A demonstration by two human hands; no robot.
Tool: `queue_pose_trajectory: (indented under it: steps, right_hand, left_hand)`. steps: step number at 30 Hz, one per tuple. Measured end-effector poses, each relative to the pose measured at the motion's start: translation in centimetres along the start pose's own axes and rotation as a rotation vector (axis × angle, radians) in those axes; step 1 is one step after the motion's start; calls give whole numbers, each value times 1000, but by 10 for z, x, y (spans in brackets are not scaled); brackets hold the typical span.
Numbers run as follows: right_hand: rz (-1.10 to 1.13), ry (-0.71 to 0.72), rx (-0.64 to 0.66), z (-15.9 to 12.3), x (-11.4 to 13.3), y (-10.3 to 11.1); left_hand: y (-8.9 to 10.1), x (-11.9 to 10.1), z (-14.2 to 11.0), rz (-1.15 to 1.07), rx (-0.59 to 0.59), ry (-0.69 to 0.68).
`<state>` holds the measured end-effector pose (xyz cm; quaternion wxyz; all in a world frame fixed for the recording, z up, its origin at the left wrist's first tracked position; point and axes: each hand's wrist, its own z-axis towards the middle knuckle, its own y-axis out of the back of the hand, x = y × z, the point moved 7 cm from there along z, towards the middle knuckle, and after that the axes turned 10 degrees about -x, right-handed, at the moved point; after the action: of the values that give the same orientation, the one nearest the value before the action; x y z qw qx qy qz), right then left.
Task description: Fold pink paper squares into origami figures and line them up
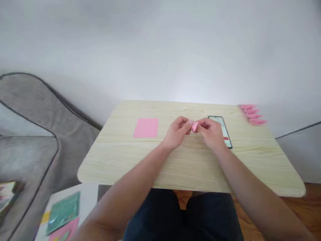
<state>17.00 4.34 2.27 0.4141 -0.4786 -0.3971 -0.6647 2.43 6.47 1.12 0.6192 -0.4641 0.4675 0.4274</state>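
Observation:
Between both hands, just above the middle of the table, is a small piece of folded pink paper [195,126]. My left hand [177,131] pinches its left side with thumb and fingers. On the other side, my right hand [210,132] grips it the same way. Fingertips cover much of the paper, so its full folded shape cannot be made out. A flat square pink sheet [146,128] lies on the table left of my left hand. Partly behind my right hand rests a phone [224,129] with its screen lit.
Several folded pink paper pieces [252,114] sit in a row at the table's [120,167] back right. At lower left, a white surface [86,197] bears a green packet [64,211] and pink paper [65,230]. A grey cushioned seat [72,147] stands left; a wall rises behind.

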Motion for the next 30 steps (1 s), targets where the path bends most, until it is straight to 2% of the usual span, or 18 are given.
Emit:
queue_pose_trajectory:
  steps: [12,21,26,30]
  right_hand:
    - [94,-47,86,-2,-8,-7]
    - [223,-126,100,1,-23,-9]
    - [372,-236,142,-1,-20,-12]
    - [443,-297,179,-2,-17,-14]
  left_hand:
    - [0,-1,-1,30,12,-35]
    - [2,-2,-1,23,10,-39]
    - [4,-3,0,-5,6,-55]
    - [9,-3,1,16,-59,-88]
